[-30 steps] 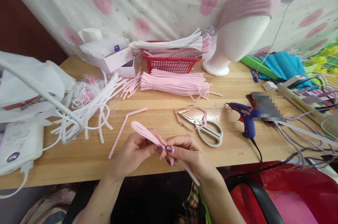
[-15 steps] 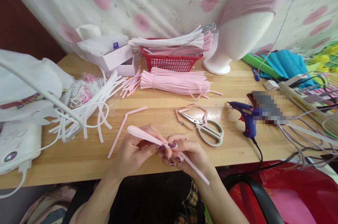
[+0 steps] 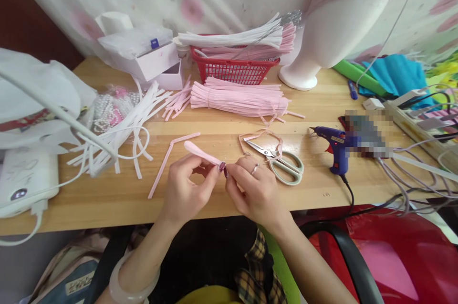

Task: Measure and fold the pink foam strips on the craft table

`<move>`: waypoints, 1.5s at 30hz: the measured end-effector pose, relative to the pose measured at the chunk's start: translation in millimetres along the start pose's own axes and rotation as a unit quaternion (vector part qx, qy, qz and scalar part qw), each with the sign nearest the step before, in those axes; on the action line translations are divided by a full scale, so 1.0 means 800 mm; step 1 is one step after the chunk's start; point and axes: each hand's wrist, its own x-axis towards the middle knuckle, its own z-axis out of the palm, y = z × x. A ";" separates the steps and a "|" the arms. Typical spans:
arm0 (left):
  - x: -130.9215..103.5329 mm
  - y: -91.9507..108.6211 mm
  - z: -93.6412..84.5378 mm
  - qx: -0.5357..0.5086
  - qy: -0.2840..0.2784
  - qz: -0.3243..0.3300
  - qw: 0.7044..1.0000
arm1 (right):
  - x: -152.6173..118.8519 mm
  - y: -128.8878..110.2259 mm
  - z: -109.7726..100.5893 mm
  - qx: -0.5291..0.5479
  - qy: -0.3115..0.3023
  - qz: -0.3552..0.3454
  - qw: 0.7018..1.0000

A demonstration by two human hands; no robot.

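On my feed, the left hand's point(image 3: 188, 187) fingers pinch the folded pink strip point(image 3: 201, 152), which slants up and away from them. The right hand's point(image 3: 254, 189) fingers close together beside its lower end; their grip is hidden.

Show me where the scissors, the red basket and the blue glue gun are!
Scissors point(image 3: 269, 153): head view, where blades meet handles.
Red basket point(image 3: 232, 62): head view, on its front rim.
Blue glue gun point(image 3: 338, 152): head view, on its grip, near the top.
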 end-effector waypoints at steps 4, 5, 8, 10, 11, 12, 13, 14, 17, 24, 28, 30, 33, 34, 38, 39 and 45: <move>0.000 0.004 -0.004 -0.034 -0.036 -0.035 0.998 | -0.004 0.006 -0.006 0.049 -0.039 0.019 0.998; 0.000 0.005 -0.007 -0.059 -0.062 -0.043 0.995 | -0.006 0.006 -0.008 0.129 -0.048 0.075 0.988; 0.003 0.009 -0.015 -0.169 -0.168 -0.093 0.967 | -0.009 0.003 -0.008 0.429 -0.088 0.261 0.861; 0.007 0.012 -0.018 -0.243 -0.238 -0.137 0.930 | -0.009 0.001 -0.004 0.589 -0.132 0.340 0.722; 0.010 0.013 -0.018 -0.272 -0.264 -0.155 0.912 | -0.009 0.000 -0.002 0.646 -0.159 0.361 0.654; 0.012 0.014 -0.018 -0.294 -0.284 -0.169 0.897 | -0.008 -0.001 0.001 0.691 -0.184 0.372 0.592; 0.014 0.015 -0.018 -0.311 -0.297 -0.178 0.885 | -0.008 -0.002 0.003 0.724 -0.201 0.378 0.542; 0.016 0.015 -0.017 -0.324 -0.304 -0.181 0.877 | -0.008 -0.004 0.005 0.747 -0.212 0.377 0.505; 0.015 0.016 -0.015 -0.325 -0.272 -0.149 0.893 | -0.010 -0.006 0.009 0.770 -0.204 0.369 0.480; 0.003 0.016 -0.012 -0.259 -0.138 -0.072 0.953 | -0.013 -0.009 0.001 0.573 -0.061 0.308 0.757; -0.003 0.012 -0.001 -0.242 -0.093 -0.092 0.961 | -0.011 -0.013 -0.007 0.335 -0.035 0.191 0.922; -0.011 0.008 0.009 -0.243 -0.056 -0.109 0.962 | -0.010 -0.013 -0.005 0.199 -0.004 0.100 0.975; -0.024 0.003 0.020 -0.261 0.037 -0.116 0.958 | -0.011 -0.010 0.000 0.097 0.036 -0.009 0.995; -0.026 0.001 0.020 -0.270 0.049 -0.118 0.954 | -0.011 -0.008 0.002 0.112 0.035 -0.008 0.993; -0.021 -0.002 0.000 -0.316 -0.079 -0.113 0.939 | -0.013 -0.005 0.010 0.409 -0.037 0.182 0.894; -0.017 -0.002 -0.007 -0.337 -0.134 -0.117 0.925 | -0.013 -0.005 0.012 0.504 -0.052 0.236 0.829; 0.002 -0.010 -0.028 -0.380 -0.263 -0.158 0.873 | -0.005 -0.016 0.024 0.824 -0.182 0.368 0.390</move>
